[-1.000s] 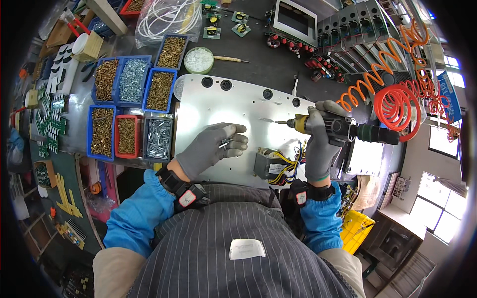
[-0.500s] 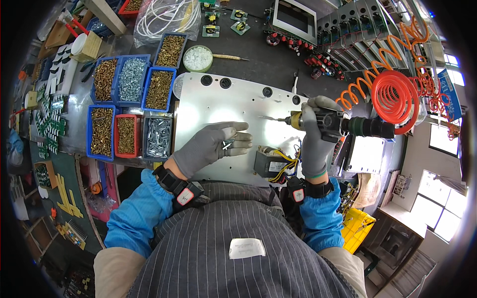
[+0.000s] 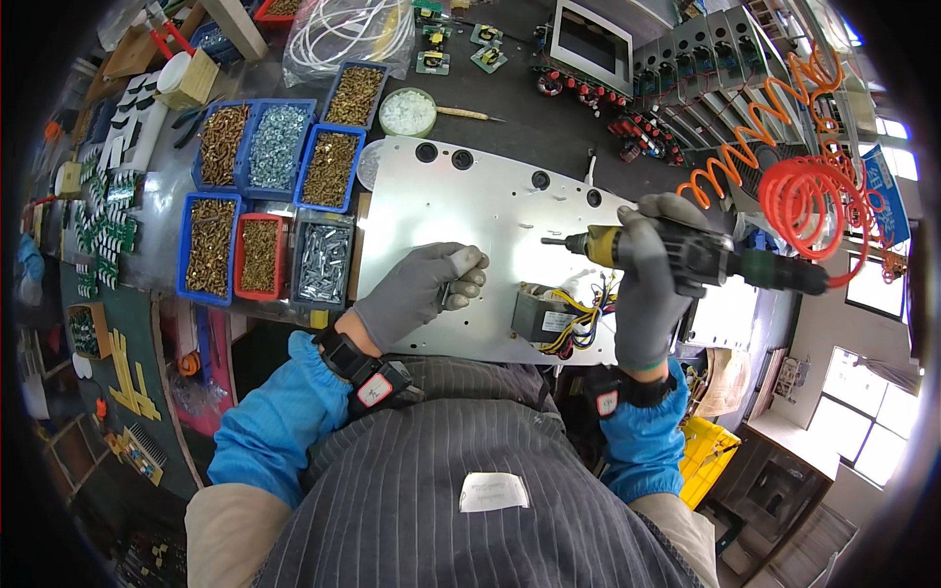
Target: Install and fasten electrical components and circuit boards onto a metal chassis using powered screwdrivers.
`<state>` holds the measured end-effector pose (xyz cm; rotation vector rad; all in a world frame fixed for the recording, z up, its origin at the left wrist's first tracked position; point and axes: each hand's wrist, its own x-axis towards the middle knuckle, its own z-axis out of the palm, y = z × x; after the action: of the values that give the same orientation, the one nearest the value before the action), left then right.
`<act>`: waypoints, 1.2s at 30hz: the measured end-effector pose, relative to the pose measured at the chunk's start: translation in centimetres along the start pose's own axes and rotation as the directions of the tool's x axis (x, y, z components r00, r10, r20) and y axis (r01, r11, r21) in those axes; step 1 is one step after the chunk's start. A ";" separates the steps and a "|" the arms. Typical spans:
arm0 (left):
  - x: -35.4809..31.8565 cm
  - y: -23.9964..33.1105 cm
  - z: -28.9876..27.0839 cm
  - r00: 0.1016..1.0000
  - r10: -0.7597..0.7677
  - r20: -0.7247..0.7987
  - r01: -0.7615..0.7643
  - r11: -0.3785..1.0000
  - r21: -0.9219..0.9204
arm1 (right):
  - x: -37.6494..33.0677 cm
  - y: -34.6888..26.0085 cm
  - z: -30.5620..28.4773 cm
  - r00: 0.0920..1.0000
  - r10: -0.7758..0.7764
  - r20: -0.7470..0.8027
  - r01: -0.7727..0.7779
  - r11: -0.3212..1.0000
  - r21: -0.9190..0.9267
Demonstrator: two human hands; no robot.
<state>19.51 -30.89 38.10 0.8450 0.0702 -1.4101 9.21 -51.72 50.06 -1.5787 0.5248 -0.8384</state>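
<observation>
My left hand (image 3: 421, 292), in a grey glove, hovers over the left part of a silver metal panel (image 3: 470, 196). Its fingers are curled closed around small metal pieces, mostly hidden by the glove. My right hand (image 3: 649, 284), gloved too, grips a power screwdriver (image 3: 691, 257) with a yellow collar and a black body. The driver lies nearly level above the panel's right side, its bit pointing left toward my left hand, apart from it. A dark boxed transformer (image 3: 539, 312) with yellow and black wires sits on the panel's near edge, below the bit.
Blue, red and grey bins of screws (image 3: 208, 245), nuts (image 3: 279, 147) and silver metal pieces (image 3: 323, 260) stand left of the panel. Behind it are a round tub of white bits (image 3: 408, 113) and a wooden-handled tool (image 3: 470, 114). A coiled orange air hose (image 3: 799, 206) hangs at right.
My left fingers have curled in over the small metal pieces, which showed between them before. My right hand and the screwdriver have shifted right. The whole view has slid slightly.
</observation>
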 end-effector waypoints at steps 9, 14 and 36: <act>-0.6 -0.1 0.1 0.998 0.025 0.059 -0.031 0.995 0.095 | -2.4 -2.6 1.5 0.917 -0.263 0.298 0.368 0.846 -0.385; -1.1 0.2 -1.0 0.966 0.213 0.146 -0.239 0.950 0.200 | -2.5 -2.4 2.8 0.979 -0.080 0.185 0.097 0.992 -0.085; -4.3 1.3 -4.8 0.991 0.114 -0.076 -0.121 0.988 -0.093 | 0.0 4.4 6.9 0.999 -0.027 0.024 0.028 0.999 -0.028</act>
<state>21.81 -24.78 37.46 0.8051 0.1398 -1.2564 14.98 -48.03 45.62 -1.6231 0.5010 -0.8350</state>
